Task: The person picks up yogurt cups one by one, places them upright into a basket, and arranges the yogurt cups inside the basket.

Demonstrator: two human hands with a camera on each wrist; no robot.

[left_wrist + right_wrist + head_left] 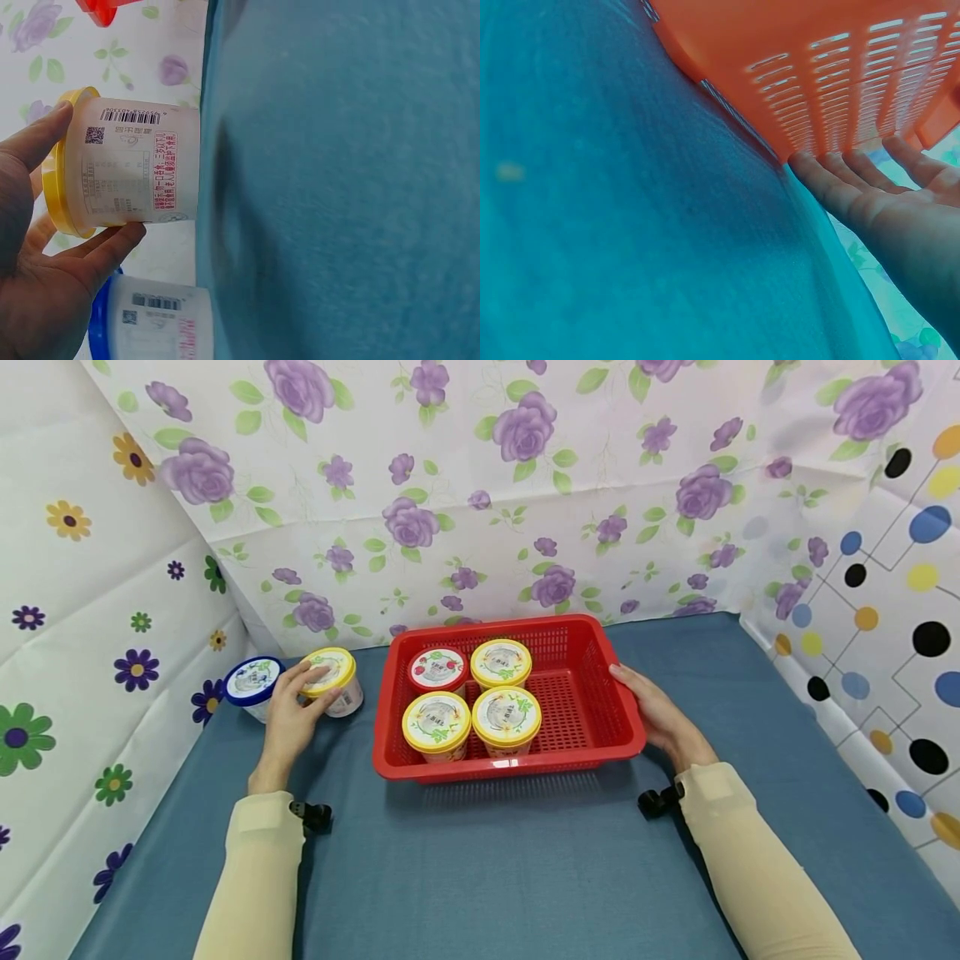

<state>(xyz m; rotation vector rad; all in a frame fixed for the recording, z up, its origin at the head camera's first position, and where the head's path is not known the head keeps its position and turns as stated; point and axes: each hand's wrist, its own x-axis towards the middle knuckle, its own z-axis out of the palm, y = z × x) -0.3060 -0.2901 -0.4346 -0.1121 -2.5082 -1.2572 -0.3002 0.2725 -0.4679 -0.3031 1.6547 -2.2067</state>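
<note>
My left hand (291,720) grips a white paper cup with a yellow lid (347,696). In the left wrist view, thumb and fingers span the lid and side of that yellow-lidded cup (124,165), whose base is at the blue cloth. Close by stands a blue-lidded cup (253,683), partly behind the hand. A red plastic basket (558,764) holds a red-lidded cup (438,668) and three yellow-lidded cups (507,717). At its right end my right hand (656,710) touches the basket; its extended fingers (832,187) rest against the slotted side wall.
A blue cloth (480,868) covers the table. Behind it hangs a flowered sheet (480,552), with patterned sheets along the left (97,635) and right (892,693) sides. The basket's right part shows its bare grid floor. Both wrists wear small black cameras.
</note>
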